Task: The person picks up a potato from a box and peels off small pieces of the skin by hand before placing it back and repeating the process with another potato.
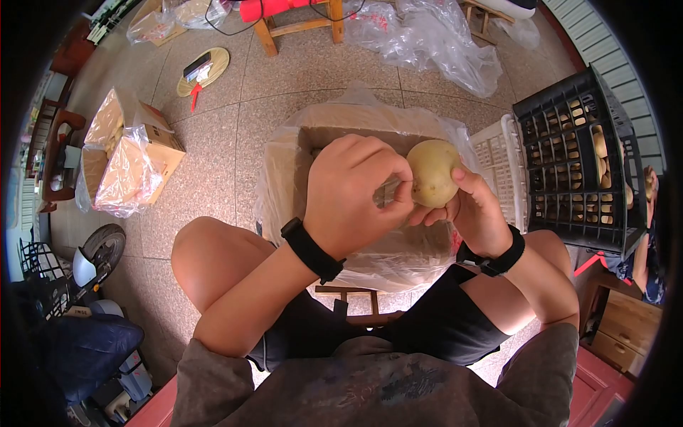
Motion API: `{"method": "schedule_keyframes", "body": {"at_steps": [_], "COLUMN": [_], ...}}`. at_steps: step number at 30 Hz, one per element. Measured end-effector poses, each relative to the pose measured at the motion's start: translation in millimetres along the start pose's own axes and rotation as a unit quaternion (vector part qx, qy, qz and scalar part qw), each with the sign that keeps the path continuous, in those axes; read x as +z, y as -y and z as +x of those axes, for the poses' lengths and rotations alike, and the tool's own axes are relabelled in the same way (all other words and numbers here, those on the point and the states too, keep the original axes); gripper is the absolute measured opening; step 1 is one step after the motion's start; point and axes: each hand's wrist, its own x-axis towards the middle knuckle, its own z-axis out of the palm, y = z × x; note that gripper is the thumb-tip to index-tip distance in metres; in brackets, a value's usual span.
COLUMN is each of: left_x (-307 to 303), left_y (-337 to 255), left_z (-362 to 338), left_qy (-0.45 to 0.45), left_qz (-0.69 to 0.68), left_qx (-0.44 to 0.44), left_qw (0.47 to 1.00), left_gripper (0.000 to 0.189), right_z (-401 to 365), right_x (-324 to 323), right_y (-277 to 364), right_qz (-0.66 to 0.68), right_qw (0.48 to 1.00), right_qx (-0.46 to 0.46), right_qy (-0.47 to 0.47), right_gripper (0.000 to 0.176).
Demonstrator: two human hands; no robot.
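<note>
My right hand [478, 212] holds a round, yellow-green pear [434, 173] with small brown specks, fingers beneath it and thumb on its right side. My left hand [356, 186] is at the pear's left side, with thumb and forefinger tips pressed together in a pinch. Whatever is between those tips is too small to make out. Below both hands stands an open cardboard box [283, 160] lined with clear plastic; my hands hide much of its inside.
Right of the box are a white plastic basket [500, 153] and a black crate [562, 186] holding several yellowish-brown items. Another plastic-covered carton [165, 153] stands at the left. Clear plastic sheeting [448, 43] lies on the tiled floor beyond. Part of another person [644, 249] shows at far right.
</note>
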Motion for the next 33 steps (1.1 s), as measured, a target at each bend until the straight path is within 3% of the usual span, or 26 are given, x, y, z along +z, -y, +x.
{"method": "schedule_keyframes", "body": {"at_steps": [23,33], "left_x": [2.3,-4.8], "left_y": [1.0,-2.2], "left_z": [-1.5,0.3], "left_qy": [0.015,0.022], "left_qz": [-0.014,-0.014], "left_qx": [-0.007,-0.003], "left_qw": [1.000,1.000], "left_gripper": [0.016,0.017], "right_z": [-0.5,0.6], "right_x": [0.6,-3.4], "right_y": [-0.4,2.6], "right_qz": [-0.014,0.074], "right_qw": [1.000,0.996], "right_qx": [0.007,0.043], "right_qy": [0.000,0.014], "right_gripper": [0.053,0.060]}}
